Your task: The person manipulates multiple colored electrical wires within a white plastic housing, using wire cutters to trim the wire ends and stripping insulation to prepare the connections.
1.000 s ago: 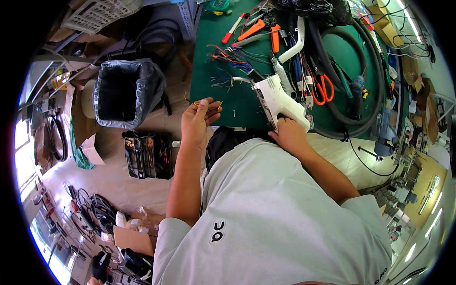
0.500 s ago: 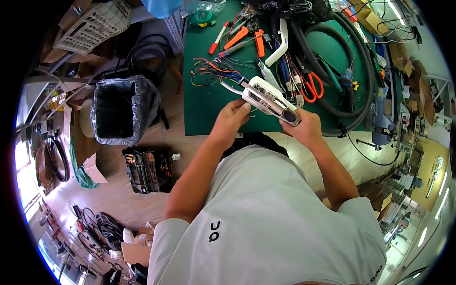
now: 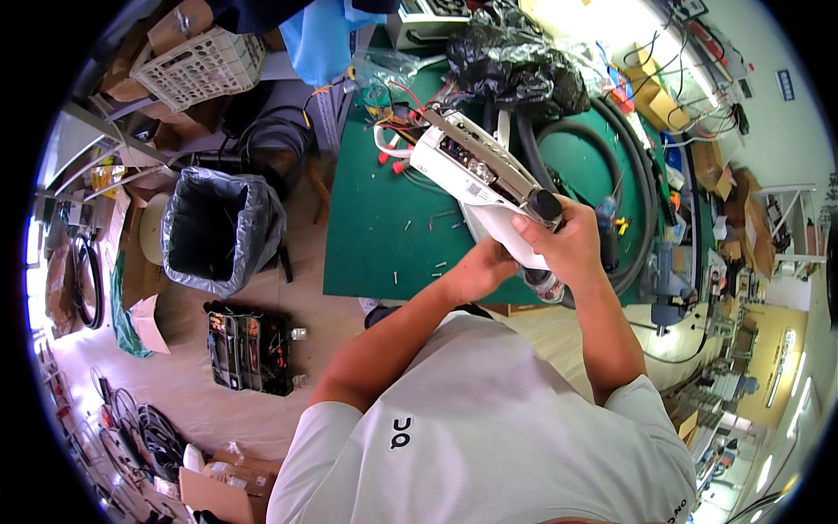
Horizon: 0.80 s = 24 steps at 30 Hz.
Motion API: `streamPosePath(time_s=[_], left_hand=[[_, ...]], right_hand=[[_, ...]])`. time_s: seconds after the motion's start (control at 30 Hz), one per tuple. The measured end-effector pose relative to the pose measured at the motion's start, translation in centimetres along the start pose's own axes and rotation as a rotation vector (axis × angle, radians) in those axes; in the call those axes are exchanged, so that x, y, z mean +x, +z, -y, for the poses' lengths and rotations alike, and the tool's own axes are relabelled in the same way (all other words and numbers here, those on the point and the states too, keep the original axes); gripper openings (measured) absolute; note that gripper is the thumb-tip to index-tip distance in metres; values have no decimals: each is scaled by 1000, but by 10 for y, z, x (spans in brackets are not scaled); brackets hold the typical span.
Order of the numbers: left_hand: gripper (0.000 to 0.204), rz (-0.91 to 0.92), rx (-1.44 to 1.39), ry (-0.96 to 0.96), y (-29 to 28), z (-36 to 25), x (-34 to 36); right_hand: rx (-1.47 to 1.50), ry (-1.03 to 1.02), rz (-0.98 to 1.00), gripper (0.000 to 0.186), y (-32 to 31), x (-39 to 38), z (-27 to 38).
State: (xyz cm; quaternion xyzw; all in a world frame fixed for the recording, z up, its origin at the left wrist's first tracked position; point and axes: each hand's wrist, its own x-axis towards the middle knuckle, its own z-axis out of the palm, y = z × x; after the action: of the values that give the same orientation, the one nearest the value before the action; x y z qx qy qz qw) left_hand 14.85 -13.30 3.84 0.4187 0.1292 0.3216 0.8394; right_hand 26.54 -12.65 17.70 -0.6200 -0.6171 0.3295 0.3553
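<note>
A white gun-shaped housing [image 3: 449, 172] is tilted above the table, its long side showing metal and dark parts inside. A black round cap [image 3: 545, 206] sits at its right end. My right hand [image 3: 572, 240] is closed round that end, thumb on the white plastic. Beside the lower grip, my left hand [image 3: 483, 271] is closed against it, with its fingertips hidden behind. A clear and reddish rounded part [image 3: 546, 286] sticks out below the grip; its kind I cannot make out. A white curved piece [image 3: 384, 140] shows at the housing's far left end.
Several screws [image 3: 395, 278] lie on the green tabletop [image 3: 358, 240]. Thick black cable [image 3: 646, 166] coils at the right, near a black plastic bag [image 3: 515, 65]. A lined bin [image 3: 223, 231] and an open tool case [image 3: 249, 349] stand on the floor at the left.
The housing has come up closer and turned so its opened side and grip show. My left hand has shifted from its left end to the grip. The view has shifted too.
</note>
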Motion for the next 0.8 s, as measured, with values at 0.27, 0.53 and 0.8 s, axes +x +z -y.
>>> streamPosePath(time_s=[0.27,0.53,0.8], left_hand=[[56,-114,265,83,13,-5,7],[56,-142,394,113,17,-9,15],[60,-139,448,152,28,-15,5]], right_hand=[[190,133,64,34,-3,44,32],[259,146,134,36,8,88,52],[142,-97,162,40,36,117,101]])
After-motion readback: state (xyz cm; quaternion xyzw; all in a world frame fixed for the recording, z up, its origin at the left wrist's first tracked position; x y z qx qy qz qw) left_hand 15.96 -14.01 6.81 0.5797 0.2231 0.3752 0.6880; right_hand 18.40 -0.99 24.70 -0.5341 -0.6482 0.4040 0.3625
